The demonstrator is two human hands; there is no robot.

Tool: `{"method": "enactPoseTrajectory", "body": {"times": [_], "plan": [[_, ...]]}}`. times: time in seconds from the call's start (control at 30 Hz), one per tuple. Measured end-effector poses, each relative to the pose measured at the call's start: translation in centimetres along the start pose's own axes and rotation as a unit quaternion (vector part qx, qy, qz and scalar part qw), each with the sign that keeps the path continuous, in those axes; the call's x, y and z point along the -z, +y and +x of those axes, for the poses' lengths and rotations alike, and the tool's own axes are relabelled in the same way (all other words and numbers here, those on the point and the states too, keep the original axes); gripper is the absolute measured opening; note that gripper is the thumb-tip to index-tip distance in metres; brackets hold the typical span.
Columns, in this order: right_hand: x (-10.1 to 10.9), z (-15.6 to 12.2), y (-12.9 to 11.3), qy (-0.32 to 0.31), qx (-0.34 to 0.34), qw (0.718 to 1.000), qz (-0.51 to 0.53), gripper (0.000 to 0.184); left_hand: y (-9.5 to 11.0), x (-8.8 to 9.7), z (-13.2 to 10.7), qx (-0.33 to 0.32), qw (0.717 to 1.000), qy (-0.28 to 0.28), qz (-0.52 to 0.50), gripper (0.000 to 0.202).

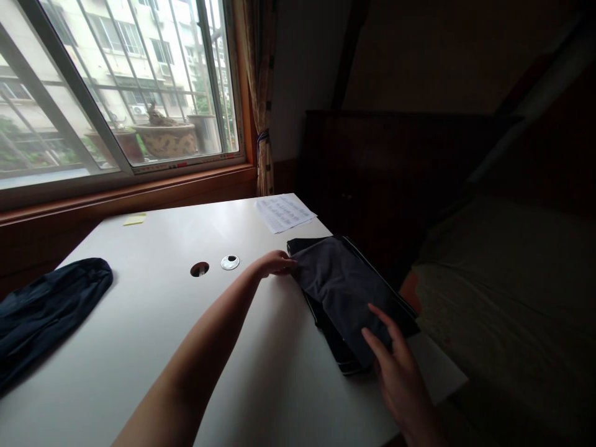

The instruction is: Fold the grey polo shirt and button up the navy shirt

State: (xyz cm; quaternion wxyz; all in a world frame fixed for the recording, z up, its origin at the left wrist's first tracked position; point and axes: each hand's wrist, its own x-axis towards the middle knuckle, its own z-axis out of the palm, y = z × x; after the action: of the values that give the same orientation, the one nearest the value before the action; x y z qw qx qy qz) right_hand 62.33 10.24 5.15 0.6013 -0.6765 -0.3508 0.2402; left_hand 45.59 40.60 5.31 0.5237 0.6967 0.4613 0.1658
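A dark grey folded garment (338, 273) lies on top of black folded clothing with pale edging (333, 332) at the right side of the white table. My left hand (277, 264) reaches across to the far left corner of the grey garment, its fingers closed on the edge. At the near end, my right hand (395, 360) rests against the cloth with thumb and forefinger apart. Its other fingers are mostly hidden. What kind of garment this is, the folds do not show.
On the white table (153, 310) a dark blue cloth (56, 310) lies at the left. Printed sheets (285, 213) and a yellow note (135, 219) are at the far side. There is a round cable hole (200, 269) beside a silver ring (230, 262). A barred window stands behind.
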Motion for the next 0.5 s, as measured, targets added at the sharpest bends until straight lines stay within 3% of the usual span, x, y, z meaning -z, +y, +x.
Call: {"method": "enactPoseTrajectory", "body": {"times": [0.1,0.33,0.5], "plan": [[0.0,-0.1,-0.3,-0.013,-0.024,1.0,-0.002,0.055,1.3,0.0,0.5,-0.016,1.0,-0.006,-0.014,0.025],[-1.2,-1.3,0.2,-0.025,-0.01,0.999,-0.034,0.059,5.1,-0.7,4.3,-0.08,0.991,0.105,-0.022,0.013],[-2.8,-3.3,0.4,-0.088,-0.014,0.996,-0.02,0.062,4.3,-1.3,5.1,-0.063,0.988,0.137,-0.043,0.018]]}}
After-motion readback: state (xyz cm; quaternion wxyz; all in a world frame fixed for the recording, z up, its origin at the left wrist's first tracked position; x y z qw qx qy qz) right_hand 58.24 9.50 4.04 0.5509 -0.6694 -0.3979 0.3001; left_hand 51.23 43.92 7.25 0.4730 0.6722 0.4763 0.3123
